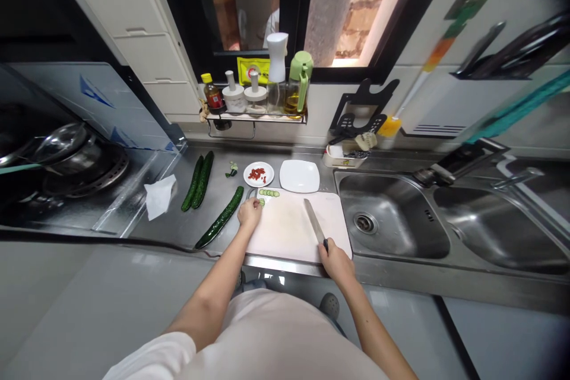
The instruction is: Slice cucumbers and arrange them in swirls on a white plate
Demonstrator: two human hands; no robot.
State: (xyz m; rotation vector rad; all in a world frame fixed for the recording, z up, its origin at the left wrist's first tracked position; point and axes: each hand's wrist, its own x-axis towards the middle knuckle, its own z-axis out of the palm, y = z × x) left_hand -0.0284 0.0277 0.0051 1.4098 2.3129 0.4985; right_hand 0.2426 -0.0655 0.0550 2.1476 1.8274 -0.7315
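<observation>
My right hand point(337, 260) is closed round the black handle of a kitchen knife point(315, 221), whose blade points away over the right part of the white cutting board point(289, 228). At the board's upper left corner, my left hand point(250, 212) has its fingers pinched on cucumber slices point(261, 202). Just beyond it lies a row of overlapping cucumber slices point(269, 193). A whole cucumber point(220, 218) rests on the steel counter left of the board. Behind the board stand a small plate of chopped red pieces point(257, 174) and a white square plate point(299, 176).
Two more cucumbers point(198, 181) and a white tissue point(160, 196) lie at the left, near the stove with a pot point(66, 151). Cucumber scraps point(232, 170) sit behind. Seasoning bottles fill a wall rack point(258, 117). A double sink point(392, 214) adjoins the board on the right.
</observation>
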